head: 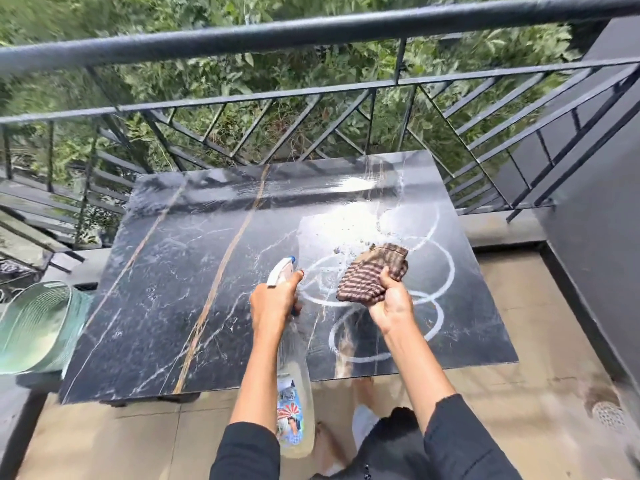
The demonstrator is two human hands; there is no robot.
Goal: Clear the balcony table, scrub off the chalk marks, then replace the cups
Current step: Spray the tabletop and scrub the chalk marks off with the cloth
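Observation:
A black marble table (166,289) stands by the balcony railing. White chalk circles (433,268) overlap on its right half, and a wet, glaring patch (346,223) lies above them. My left hand (273,303) grips a clear spray bottle (292,393) by its white trigger head, nozzle pointing toward the circles. My right hand (391,303) holds a bunched brown checked cloth (374,275) just above the chalk marks. No cups are in view.
A black metal railing (311,95) runs behind the table with greenery beyond. A green ribbed seat or basket (38,327) sits at the table's left. A dark wall (595,220) rises on the right. A floor drain (609,415) lies in the tiled floor.

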